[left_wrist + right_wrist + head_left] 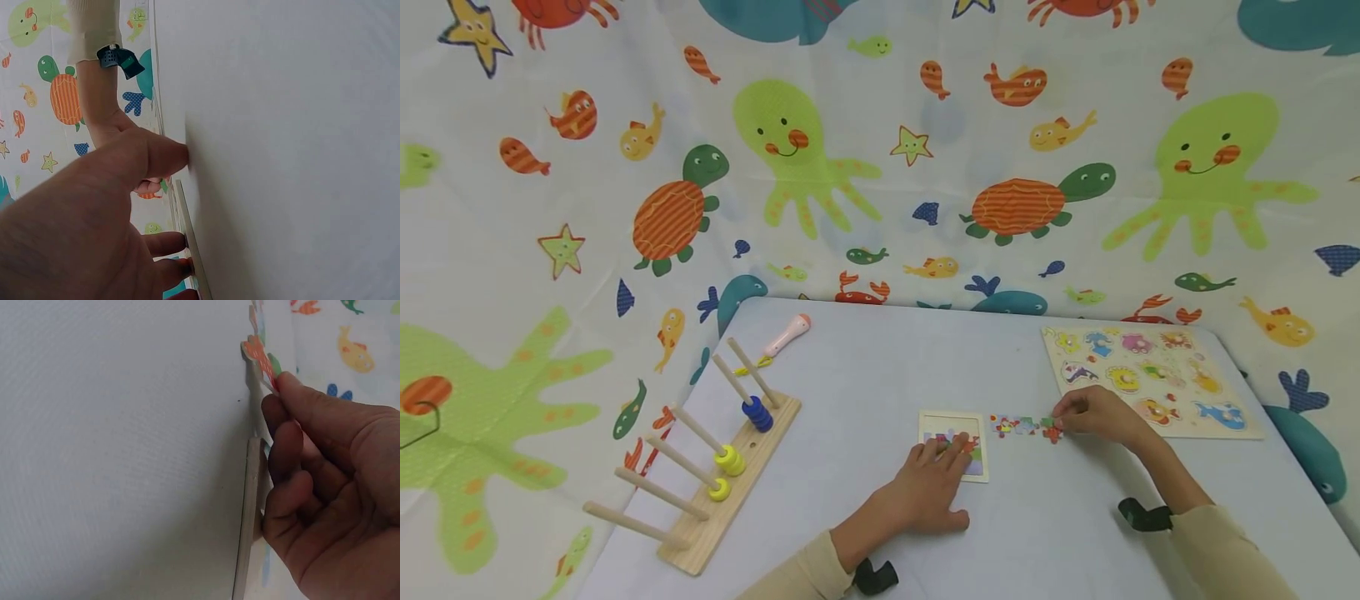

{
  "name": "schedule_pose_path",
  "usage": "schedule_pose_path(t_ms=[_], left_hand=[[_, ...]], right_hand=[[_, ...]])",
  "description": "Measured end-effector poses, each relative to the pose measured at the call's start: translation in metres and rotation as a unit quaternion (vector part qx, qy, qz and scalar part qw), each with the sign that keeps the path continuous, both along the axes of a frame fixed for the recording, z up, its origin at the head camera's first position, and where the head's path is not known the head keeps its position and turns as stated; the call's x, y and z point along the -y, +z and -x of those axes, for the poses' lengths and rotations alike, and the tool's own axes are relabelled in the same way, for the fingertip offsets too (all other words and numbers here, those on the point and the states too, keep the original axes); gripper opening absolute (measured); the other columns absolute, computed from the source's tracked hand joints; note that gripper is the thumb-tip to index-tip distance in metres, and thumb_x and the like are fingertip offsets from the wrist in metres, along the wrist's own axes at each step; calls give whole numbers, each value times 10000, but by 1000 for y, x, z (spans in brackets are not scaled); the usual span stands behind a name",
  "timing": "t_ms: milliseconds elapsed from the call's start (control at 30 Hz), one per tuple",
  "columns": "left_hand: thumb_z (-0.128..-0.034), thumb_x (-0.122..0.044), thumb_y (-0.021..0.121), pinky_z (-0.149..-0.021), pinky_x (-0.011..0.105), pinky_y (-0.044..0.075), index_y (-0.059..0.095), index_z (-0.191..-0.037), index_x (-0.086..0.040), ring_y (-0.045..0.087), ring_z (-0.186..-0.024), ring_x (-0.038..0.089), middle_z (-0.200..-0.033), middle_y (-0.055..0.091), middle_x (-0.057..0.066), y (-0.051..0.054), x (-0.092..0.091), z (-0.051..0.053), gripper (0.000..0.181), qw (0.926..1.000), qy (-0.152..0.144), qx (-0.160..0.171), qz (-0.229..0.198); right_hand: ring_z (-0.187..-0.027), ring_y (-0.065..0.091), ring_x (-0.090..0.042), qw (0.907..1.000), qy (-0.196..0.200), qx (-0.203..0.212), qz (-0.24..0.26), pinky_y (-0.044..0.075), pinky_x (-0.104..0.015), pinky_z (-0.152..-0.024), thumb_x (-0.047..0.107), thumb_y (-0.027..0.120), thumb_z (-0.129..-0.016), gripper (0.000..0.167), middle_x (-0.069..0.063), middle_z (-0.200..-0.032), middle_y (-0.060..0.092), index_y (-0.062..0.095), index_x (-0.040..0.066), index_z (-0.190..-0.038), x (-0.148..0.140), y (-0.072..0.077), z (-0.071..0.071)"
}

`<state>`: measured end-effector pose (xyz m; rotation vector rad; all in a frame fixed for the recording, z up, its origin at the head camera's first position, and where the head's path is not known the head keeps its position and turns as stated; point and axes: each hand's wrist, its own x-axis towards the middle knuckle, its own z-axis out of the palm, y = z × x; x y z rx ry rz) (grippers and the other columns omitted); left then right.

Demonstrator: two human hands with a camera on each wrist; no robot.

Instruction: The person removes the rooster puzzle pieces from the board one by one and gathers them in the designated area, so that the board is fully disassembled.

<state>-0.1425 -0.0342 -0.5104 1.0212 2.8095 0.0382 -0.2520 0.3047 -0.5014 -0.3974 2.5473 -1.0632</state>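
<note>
My left hand (928, 492) rests on a small framed jigsaw puzzle (976, 477), its fingertips touching the picture inside the pale frame. In the left wrist view those fingers (165, 244) meet the frame's edge (190, 240), and the thumb points off to the side. Just right of the frame lies a short row of joined jigsaw pieces (1022, 426). At that row's right end my right hand (1097, 414) pinches a jigsaw piece (259, 356) between thumb and forefinger. The piece is red-orange with a bit of green. The other fingers of that hand are curled.
A wooden peg board (1150, 375) with sea-animal pieces stands close behind my right hand. On the left is a wooden stacker (730, 492) with upright rods and blue and yellow rings. A pink toy microphone (787, 335) lies at the back left. A patterned cloth hangs behind the table.
</note>
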Motion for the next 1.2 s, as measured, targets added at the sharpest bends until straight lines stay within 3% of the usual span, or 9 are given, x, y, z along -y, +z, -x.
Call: schedule_pose_path(t_ms=[167,767,1200], left_hand=[[-874,-553,589,-1040,445,299,367,-1460,-158,315,-1349,246,-1627,192,32,-1,-2,0,741,10000,9,20,-48],[-857,-561,602,-1013,439,322,399,-1417,-156,333,-1332,240,-1619,214,36,-4,-3,1,720,9999,-2,-116,-56],[-861,-561,598,-1025,437,336,412,-1414,-148,355,-1331,247,-1603,245,67,-5,-1,-2,715,9996,-21,-262,-50]], right_hand=[[-773,548,-197,9993,-89,-249,-260,480,-287,-655,215,754,-884,135,10,-833,656,731,96,-943,3,0,0],[-770,522,-189,9944,-193,-568,-868,434,-340,-669,170,743,-877,41,33,-801,628,731,135,-894,15,1,-5],[-799,523,-188,9945,-75,-650,-816,438,-331,-708,175,727,-896,43,38,-815,617,722,135,-912,17,-3,-6]])
